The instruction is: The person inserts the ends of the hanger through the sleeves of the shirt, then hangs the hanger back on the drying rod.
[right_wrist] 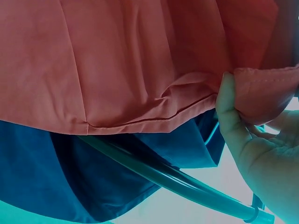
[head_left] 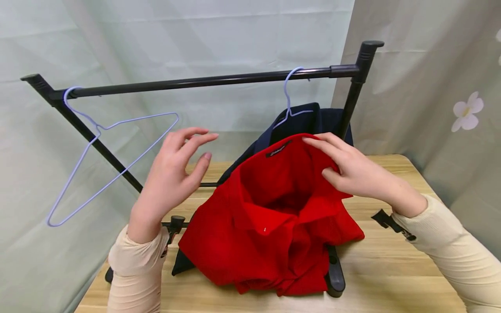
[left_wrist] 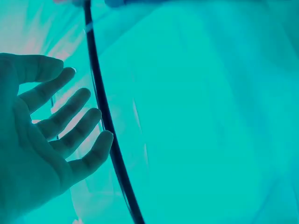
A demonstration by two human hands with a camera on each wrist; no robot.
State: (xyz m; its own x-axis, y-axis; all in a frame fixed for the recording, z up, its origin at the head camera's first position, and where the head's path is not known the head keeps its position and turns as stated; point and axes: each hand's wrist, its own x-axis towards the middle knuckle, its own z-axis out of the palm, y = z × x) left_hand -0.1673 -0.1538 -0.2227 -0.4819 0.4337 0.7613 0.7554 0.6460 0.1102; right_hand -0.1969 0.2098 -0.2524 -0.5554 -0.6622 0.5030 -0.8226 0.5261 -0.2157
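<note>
A red collared garment with a dark neck label hangs bunched in front of the rack, its neck opening facing up. My right hand grips the collar on its right side; in the right wrist view the thumb and fingers of that hand pinch the red cloth. My left hand is raised in the air left of the garment, fingers loosely bent and holding nothing. Beside it, an unloaded lavender hanger hangs from the left end of the rack's bar. The left wrist view shows the same hand with fingers spread.
A black clothes rack stands on a wooden table. Behind the red garment, a dark navy garment hangs near a second lavender hanger at the right. Pale curtains surround the table.
</note>
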